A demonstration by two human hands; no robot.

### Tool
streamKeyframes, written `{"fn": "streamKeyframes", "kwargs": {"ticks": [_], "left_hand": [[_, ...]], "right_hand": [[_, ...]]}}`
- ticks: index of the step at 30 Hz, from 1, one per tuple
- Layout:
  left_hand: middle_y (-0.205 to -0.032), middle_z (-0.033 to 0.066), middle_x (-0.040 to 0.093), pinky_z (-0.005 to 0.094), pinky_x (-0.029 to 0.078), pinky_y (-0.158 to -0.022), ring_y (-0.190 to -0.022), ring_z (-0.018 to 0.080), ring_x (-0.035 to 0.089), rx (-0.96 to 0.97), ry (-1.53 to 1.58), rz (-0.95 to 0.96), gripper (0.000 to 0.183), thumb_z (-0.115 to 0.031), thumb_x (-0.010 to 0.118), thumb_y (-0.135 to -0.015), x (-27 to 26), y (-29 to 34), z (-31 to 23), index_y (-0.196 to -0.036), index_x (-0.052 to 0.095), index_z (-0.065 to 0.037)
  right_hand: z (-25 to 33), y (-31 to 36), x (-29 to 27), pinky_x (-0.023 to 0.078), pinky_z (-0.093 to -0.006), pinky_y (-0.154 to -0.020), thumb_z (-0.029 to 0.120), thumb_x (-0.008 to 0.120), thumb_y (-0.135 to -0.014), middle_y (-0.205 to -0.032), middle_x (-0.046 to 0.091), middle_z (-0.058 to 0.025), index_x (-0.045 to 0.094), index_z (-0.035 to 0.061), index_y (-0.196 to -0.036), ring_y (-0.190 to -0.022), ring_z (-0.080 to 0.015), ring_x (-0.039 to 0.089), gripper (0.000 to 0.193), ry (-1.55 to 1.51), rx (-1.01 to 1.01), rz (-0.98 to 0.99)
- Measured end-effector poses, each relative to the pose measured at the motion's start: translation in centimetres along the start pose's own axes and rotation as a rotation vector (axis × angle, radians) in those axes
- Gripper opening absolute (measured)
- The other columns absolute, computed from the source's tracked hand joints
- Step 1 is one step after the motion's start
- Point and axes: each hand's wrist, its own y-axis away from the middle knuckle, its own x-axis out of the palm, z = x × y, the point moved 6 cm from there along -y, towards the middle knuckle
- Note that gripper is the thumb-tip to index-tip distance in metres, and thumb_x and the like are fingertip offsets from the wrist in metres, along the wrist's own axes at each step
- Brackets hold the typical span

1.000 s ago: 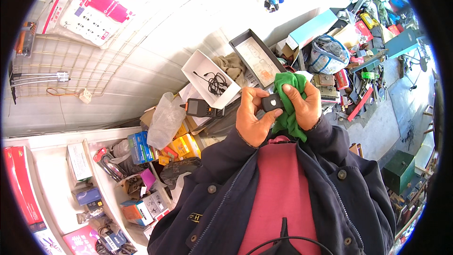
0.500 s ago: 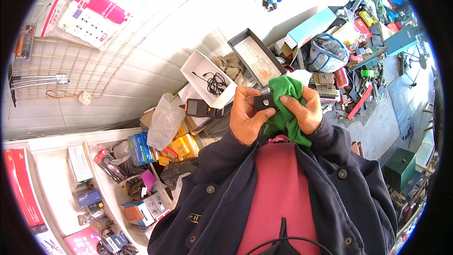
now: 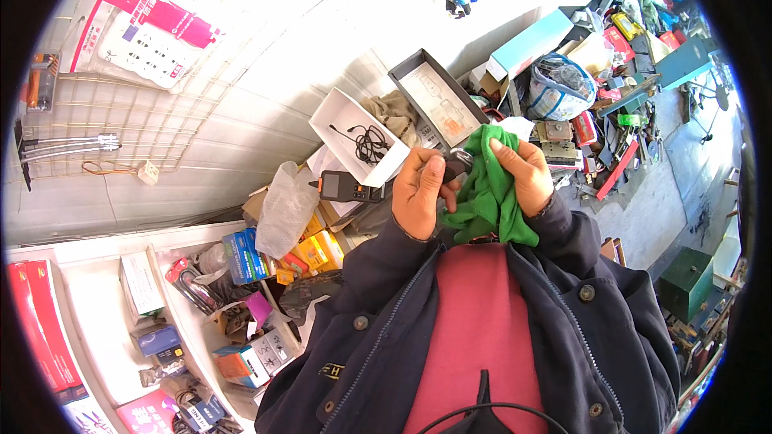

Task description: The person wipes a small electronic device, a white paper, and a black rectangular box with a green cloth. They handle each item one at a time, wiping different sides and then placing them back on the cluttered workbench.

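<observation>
In front of my chest, my left hand point(image 3: 417, 193) is closed on a small black fob point(image 3: 458, 164) with a shiny rounded face. Its thumb points up beside the fob, and the other fingers curl behind, partly hidden. A crumpled green cloth point(image 3: 492, 197) hangs from my right hand point(image 3: 527, 179), pinched between thumb and fingers. The cloth's upper edge lies right beside the fob and seems to touch it.
Left of my hands are a white box point(image 3: 359, 136) with a coiled black cable, a black handheld device point(image 3: 346, 186) and bubble wrap point(image 3: 286, 210). Behind them sits a black open box point(image 3: 438, 100). Shelf compartments point(image 3: 153, 273) with small boxes fill the lower left; clutter covers the right floor.
The fob has turned in my left hand, its flat face swinging out of view, and my left thumb has lifted. My right hand has shifted its grip, and the cloth hangs more spread out.
</observation>
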Motion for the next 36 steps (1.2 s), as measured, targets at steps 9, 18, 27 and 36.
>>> {"fn": "streamKeyframes", "kwargs": {"ticks": [9,18,27,36], "left_hand": [[-0.08,0.0123,0.066,0.0273,0.047,-0.052,-0.055,0.0161,0.057,-0.012,-0.036,0.016,0.047,-0.039,0.052,-0.112,0.1,-0.1,0.2,-0.135,0.058,0.002],[-0.078,0.0042,0.065,0.0217,0.041,-0.051,-0.055,0.0052,0.052,-0.04,-0.199,0.049,0.034,-0.025,0.06,-0.11,0.8,1.0,-0.5,-0.132,0.064,0.0],[-0.074,0.0051,0.065,0.022,0.04,-0.049,-0.051,0.0084,0.052,-0.051,-0.094,-0.036,0.038,-0.031,0.055,-0.112,0.3,0.7,0.1,-0.127,0.065,0.001],[-0.089,0.0048,0.065,0.0249,0.05,-0.065,-0.068,0.0085,0.057,0.117,-0.287,-0.039,0.038,-0.021,0.054,-0.111,0.9,0.7,-1.5,-0.144,0.056,-0.002]], "right_hand": [[0.1,0.3,1.1,0.053,-0.0239,-0.075,0.017,0.068,-0.104,-0.099,0.075,-0.0009,0.073,0.0028,-0.122,-0.084,-0.009,0.068,0.024,0.126,-0.057,0.042],[0.6,0.1,1.2,0.052,-0.0245,-0.071,0.017,0.075,-0.099,-0.094,0.073,-0.0003,0.074,-0.0008,-0.114,-0.082,-0.0061,0.063,0.024,0.309,-0.109,0.0],[0.1,1.0,1.0,0.054,-0.0268,-0.082,0.002,0.062,-0.097,-0.106,0.073,-0.0026,0.069,-0.0009,-0.127,-0.091,-0.0089,0.065,0.031,0.398,-0.132,0.072],[0.2,0.6,0.6,0.058,-0.0303,-0.084,0.008,0.062,-0.104,-0.108,0.075,-0.0062,0.07,0.0019,-0.126,-0.094,-0.0144,0.071,0.024,-0.067,-0.201,-0.003]]}}
